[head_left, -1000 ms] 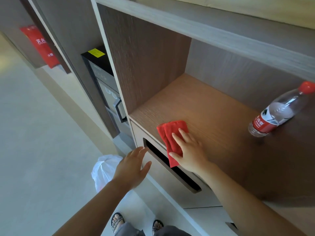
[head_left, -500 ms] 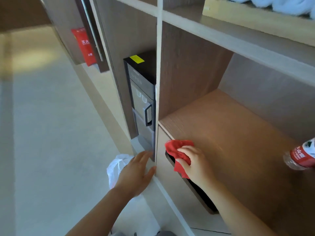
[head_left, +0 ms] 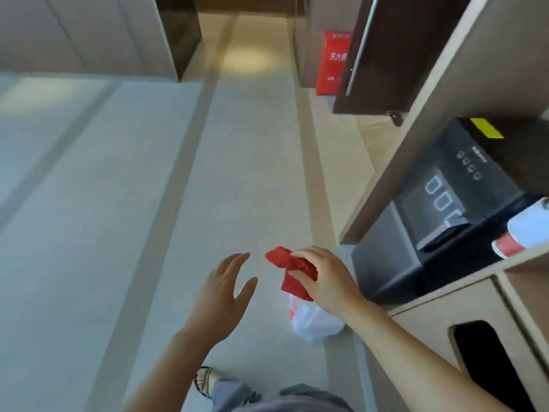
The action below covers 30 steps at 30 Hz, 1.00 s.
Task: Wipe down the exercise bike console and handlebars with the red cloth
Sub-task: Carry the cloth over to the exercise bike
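**Red cloth (head_left: 292,270) riding bunched in right hand (head_left: 326,278), exercise bike nowhere in shot**

At the bottom edge of the shot, a sandalled foot (head_left: 205,379) is standing on the pale floor (head_left: 89,233). Just above it, the right hand is curling its fingers and thumb round the crumpled cloth, holding it in the air over a white plastic bag (head_left: 312,319) that is sitting on the floor near the base of the cabinet (head_left: 430,328). The bunched grip is probably keeping the cloth compact for carrying, not spread for wiping. The left hand (head_left: 221,289) is hovering open just beside the cloth, fingers straight and spread, holding nothing and touching nothing, perhaps poised to take or refold it. Beyond the right hand, a black dispenser (head_left: 445,203) with a yellow sticker (head_left: 485,128) is sitting in the cabinet's recess. Farther along, a red pack (head_left: 331,63) is standing beside a dark door (head_left: 392,49). No console or handlebars are showing, so the wiping is judged not yet begun.
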Tool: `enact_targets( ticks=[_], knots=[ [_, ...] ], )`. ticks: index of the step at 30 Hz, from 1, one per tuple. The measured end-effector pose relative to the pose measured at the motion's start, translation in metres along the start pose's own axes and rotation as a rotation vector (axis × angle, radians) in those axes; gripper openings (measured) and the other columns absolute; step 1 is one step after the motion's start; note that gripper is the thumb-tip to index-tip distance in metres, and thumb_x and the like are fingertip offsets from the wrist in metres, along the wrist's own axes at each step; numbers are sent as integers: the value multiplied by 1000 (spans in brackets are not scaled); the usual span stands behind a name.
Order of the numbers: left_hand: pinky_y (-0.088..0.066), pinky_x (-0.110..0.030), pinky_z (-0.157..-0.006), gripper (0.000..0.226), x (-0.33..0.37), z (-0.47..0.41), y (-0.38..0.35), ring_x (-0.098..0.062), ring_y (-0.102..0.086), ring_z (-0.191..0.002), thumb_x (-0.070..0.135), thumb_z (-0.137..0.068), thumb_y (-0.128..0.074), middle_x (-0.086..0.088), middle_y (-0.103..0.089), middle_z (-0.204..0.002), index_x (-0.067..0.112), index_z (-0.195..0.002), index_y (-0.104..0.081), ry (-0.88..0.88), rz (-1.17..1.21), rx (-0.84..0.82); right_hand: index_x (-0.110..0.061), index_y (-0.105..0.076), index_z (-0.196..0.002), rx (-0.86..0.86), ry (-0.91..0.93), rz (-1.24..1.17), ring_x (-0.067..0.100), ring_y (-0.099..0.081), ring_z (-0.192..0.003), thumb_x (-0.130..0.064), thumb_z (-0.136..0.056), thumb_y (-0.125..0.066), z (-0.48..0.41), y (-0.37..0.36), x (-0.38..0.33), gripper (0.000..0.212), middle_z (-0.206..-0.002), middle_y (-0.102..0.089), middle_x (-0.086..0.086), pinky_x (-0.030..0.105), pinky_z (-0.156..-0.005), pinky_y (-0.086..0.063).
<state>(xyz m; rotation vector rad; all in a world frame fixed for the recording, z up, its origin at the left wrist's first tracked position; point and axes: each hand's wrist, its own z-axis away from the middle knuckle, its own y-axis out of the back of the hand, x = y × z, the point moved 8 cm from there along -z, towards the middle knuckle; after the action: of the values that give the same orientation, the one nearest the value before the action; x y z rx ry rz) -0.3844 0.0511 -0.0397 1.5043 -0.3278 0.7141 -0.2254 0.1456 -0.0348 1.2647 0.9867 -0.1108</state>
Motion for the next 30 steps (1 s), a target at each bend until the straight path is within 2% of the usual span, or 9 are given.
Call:
enact_targets(
  ticks=[3, 5, 7, 10, 15, 17, 22, 30],
  knots=[
    [-43, -36, -98, 56, -85, 13, 65, -19, -49, -122, 49, -89, -40, 9, -40, -144, 27, -140, -38, 134, 6, 84, -21, -64, -107, -79, 90, -49, 12, -56, -98, -26, -83, -67, -56, -63, -69, 25, -104, -64, -8, 16, -88, -40],
    [-39, -33, -102, 59, -139, 29, 106, -17, -47, -124, 56, -88, -36, 9, -39, -145, 28, -141, -36, 226, -16, 140, -21, -64, -107, -129, 165, -49, 10, -55, -96, -26, -83, -67, -87, -105, -117, 25, -102, -64, -9, 8, -85, -35],
    [-35, -29, -104, 64, -186, 47, 149, -14, -43, -128, 64, -88, -30, 10, -38, -145, 29, -141, -35, 305, -38, 213, -21, -64, -108, -193, 245, -50, 9, -54, -95, -25, -83, -67, -115, -147, -168, 25, -101, -63, -9, 8, -84, -35],
    [-34, -26, -102, 65, -246, 75, 209, -12, -41, -128, 58, -84, -27, 12, -37, -146, 28, -142, -34, 439, -49, 326, -21, -65, -108, -297, 372, -73, 8, -55, -96, -22, -82, -69, -150, -210, -245, 26, -99, -62, -12, 14, -85, -38],
    [-31, -22, -103, 62, -328, 113, 267, -9, -37, -131, 56, -86, -28, 14, -35, -146, 31, -142, -32, 612, -2, 462, -25, -65, -107, -477, 505, -82, 3, -55, -96, -24, -82, -69, -188, -309, -342, 26, -99, -61, -18, 4, -86, -35],
    [-32, -22, -101, 57, -361, 115, 286, -8, -37, -131, 55, -91, -34, 14, -35, -146, 31, -142, -32, 655, 20, 495, -24, -65, -107, -532, 533, -77, 4, -56, -97, -25, -82, -69, -205, -346, -370, 25, -101, -63, -15, 7, -87, -36],
    [-29, -21, -102, 52, -453, 75, 335, -8, -35, -132, 45, -94, -41, 13, -34, -146, 30, -143, -31, 663, 46, 478, -21, -66, -105, -579, 553, -71, 10, -57, -96, -23, -81, -69, -269, -428, -431, 24, -98, -62, -14, 21, -88, -42],
    [-36, -29, -104, 53, -617, -36, 451, -9, -34, -133, 48, -95, -38, 12, -29, -149, 30, -144, -27, 663, 34, 307, -22, -66, -106, -572, 569, 37, 13, -56, -98, -24, -80, -70, -438, -546, -536, 27, -101, -64, -10, 21, -86, -40]
  ],
)
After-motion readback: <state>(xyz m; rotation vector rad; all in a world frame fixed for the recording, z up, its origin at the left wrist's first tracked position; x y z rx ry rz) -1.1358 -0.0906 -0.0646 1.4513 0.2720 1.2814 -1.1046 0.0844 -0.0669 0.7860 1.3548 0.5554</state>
